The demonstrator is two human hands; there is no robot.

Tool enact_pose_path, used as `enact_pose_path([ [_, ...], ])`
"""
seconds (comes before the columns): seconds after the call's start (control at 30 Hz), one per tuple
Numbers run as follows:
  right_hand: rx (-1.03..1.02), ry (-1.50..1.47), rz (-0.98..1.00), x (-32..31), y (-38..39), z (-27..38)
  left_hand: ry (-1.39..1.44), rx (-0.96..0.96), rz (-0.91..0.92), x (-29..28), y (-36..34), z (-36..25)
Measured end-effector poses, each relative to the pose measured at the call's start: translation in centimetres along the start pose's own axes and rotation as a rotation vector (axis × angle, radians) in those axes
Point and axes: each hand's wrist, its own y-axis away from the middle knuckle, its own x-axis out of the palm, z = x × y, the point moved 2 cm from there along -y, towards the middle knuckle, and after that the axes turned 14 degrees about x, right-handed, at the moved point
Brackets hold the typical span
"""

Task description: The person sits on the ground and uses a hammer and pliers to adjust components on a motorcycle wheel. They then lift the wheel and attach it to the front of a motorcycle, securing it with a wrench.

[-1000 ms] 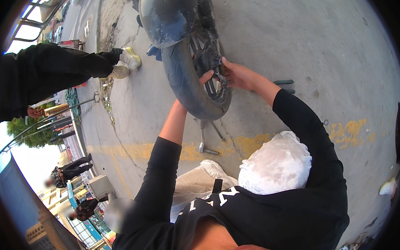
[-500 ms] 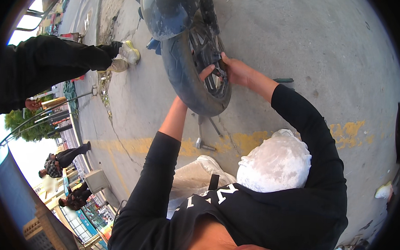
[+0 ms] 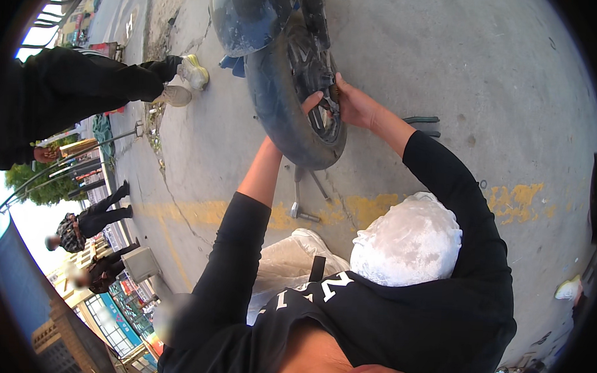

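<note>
A motorbike wheel (image 3: pixel 278 113) with a worn black tyre stands upright under a dusty dark mudguard (image 3: pixel 248 20). My left hand (image 3: pixel 312 102) reaches round behind the tyre. A finger of it shows through the rim opening, and the rest is hidden. Against the hub side of the wheel lies my right hand (image 3: pixel 356 106), its thumb up by the dark hub parts (image 3: pixel 319 75). Its other fingertips are hidden behind the wheel. Both hands appear closed on the wheel. Whether a small part sits in the right fingers I cannot see.
Below the tyre lie a ratchet wrench (image 3: pixel 296 203) and a thin metal rod (image 3: pixel 320 184). Dark green-handled tools (image 3: pixel 422 120) rest right of the wheel. At left stands a person in black trousers (image 3: pixel 85 84). My white-covered knee (image 3: pixel 408 243) is near the right arm.
Both hands stay at the wheel, the right one slightly lower along the hub side. The wheel's lower edge appears marginally higher in view. The bystanders at left have shifted a little.
</note>
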Motion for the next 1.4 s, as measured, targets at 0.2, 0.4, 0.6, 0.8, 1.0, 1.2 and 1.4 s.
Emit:
enact_pose_path([
  [0.2,-0.033,0.044,-0.057,-0.4,-0.6,-0.2,0.132,-0.043,0.025,0.1,-0.4,-0.7],
  [0.4,-0.022,0.015,-0.114,1.5,0.6,0.0,0.017,0.080,0.033,-0.5,0.0,1.1],
  [0.6,-0.004,0.063,-0.066,0.3,0.0,0.1,-0.043,0.071,0.010,-0.5,0.2,0.8],
  [0.8,-0.004,0.064,-0.059,-0.1,-0.3,0.2,0.061,-0.073,0.072,-0.9,-0.1,0.4],
  [1.0,0.004,0.117,-0.003,0.7,-0.1,0.5,0.202,-0.215,0.265,-4.0,-0.2,2.4],
  [1.2,0.013,0.110,-0.016,1.0,0.6,1.3,0.237,-0.279,0.303,-10.8,-0.8,5.5],
  [1.4,0.019,0.106,-0.030,1.7,0.3,0.7,-0.797,-0.484,0.541,-21.8,1.1,12.6],
])
